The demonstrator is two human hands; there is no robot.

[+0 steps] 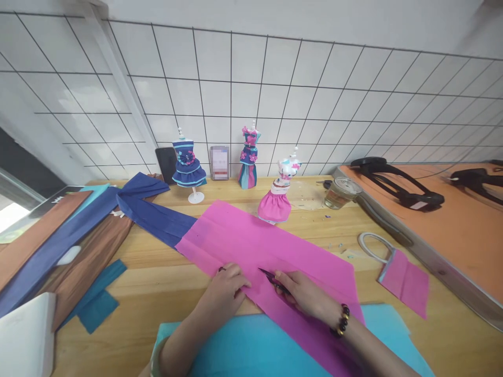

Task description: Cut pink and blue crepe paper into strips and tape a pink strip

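A long sheet of pink crepe paper (251, 241) lies across the wooden table. My left hand (226, 285) presses down on its near edge with fingers curled and a dark ring showing. My right hand (301, 293), with a beaded bracelet at the wrist, grips small dark scissors (271, 276) whose blades point left into the pink paper, close to my left fingertips. A turquoise sheet (251, 351) lies under my forearms at the near edge.
Three small dress mannequins (188, 162) (249, 157) (280, 188) stand at the back by the tiled wall. Blue and brown paper strips (78, 235) lie left. A pink scrap (404, 283), a tape roll (373, 246) and a glass jar (340, 192) sit right, beside an orange board (451, 225).
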